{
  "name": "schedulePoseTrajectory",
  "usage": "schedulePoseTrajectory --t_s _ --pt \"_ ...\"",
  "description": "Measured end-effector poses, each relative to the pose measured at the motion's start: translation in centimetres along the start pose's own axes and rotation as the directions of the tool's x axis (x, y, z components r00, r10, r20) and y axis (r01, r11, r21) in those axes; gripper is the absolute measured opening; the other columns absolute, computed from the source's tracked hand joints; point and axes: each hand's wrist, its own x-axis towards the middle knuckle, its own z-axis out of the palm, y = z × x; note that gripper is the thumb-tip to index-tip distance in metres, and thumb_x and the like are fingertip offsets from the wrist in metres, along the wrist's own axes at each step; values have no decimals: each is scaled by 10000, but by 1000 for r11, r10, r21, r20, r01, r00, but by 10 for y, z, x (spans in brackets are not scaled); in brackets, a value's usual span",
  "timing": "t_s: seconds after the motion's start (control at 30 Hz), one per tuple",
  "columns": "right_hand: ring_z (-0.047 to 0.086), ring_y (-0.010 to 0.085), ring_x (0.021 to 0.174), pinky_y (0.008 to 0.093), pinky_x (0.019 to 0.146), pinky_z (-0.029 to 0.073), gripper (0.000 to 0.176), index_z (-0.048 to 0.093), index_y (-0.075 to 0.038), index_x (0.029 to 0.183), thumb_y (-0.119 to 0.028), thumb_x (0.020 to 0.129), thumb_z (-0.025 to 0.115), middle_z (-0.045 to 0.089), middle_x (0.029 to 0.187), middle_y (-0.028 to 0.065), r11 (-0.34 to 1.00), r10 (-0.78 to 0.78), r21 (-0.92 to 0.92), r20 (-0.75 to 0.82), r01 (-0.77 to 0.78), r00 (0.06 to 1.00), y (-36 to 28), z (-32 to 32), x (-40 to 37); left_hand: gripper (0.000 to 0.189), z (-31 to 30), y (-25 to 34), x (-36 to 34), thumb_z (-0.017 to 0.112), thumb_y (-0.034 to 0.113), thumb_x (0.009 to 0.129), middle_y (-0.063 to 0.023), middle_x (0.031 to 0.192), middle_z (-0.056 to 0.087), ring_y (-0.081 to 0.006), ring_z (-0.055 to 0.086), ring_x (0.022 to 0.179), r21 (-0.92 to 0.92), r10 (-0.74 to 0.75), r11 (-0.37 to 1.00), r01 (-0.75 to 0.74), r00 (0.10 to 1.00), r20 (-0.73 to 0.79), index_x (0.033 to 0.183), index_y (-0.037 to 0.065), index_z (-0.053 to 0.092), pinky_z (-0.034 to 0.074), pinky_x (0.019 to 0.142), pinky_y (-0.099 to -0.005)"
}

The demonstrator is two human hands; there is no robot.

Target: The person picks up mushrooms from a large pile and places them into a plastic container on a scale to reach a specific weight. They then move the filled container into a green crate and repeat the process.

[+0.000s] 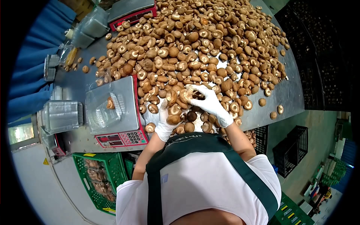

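Note:
Both hands wear white gloves and are at the near edge of a large heap of brown mushrooms [225, 45]. My left hand [164, 122] is curled around several mushrooms [174, 114], caps and pale stems showing. Thumb and fingers of my right hand [208, 102] grip a mushroom [185, 95] just beside them. To the left, a red-edged scale [139, 112] carries a clear plastic tray [103, 112] with one mushroom [110, 103] in it.
A second scale [131, 10] stands at the back left. Clear trays [62, 114] are stacked at the left edge. Below the metal table [292, 90] are a green crate [98, 182] with packed mushrooms and a black crate [290, 150].

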Motion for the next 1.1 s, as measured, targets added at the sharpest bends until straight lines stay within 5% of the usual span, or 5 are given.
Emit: schedulePoseTrajectory --t_s 0.37,0.6,0.8,0.97,1.1 --pt "587 151 977 287 882 450 306 613 -28 1072 -126 786 666 632 1077 76 984 124 134 -70 -114 990 2 6 -7 638 -13 1 -3 626 320 811 -182 1319 446 -319 459 1206 -89 -69 993 77 993 91 1327 40 376 352 1052 -471" --pt "550 71 812 233 725 461 264 569 -14 1018 -68 760 590 604 902 38 945 223 284 -203 -161 953 32 -13 -15 495 23 99 -59 673 284 785 -131 1081 593 -236 627 822 56 259 965 -256 963 -71 1194 63 502 553 585 -281" --pt "617 186 921 300 845 474 372 584 -58 1104 -144 744 622 652 991 105 962 274 28 -101 -272 957 29 -38 -11 447 42 188 -123 624 143 832 -112 1207 535 -183 526 1039 939 915 -109 -327 337 224 1246 27 505 448 865 -299" --pt "624 227 959 324 861 472 387 610 -51 1106 -234 768 655 646 1070 138 965 129 -209 -155 -160 980 19 -50 19 576 -1 214 -136 689 131 733 -156 1369 411 -325 390 1252 533 617 -768 355 634 466 1278 113 504 296 1048 -396" --pt "652 210 829 306 784 489 363 641 -59 1061 -290 782 623 676 917 149 946 248 -176 -144 -272 958 14 -56 57 575 10 193 -123 684 131 735 -165 1363 409 -341 388 1247 566 661 -746 350 494 566 1277 100 493 310 1038 -407"
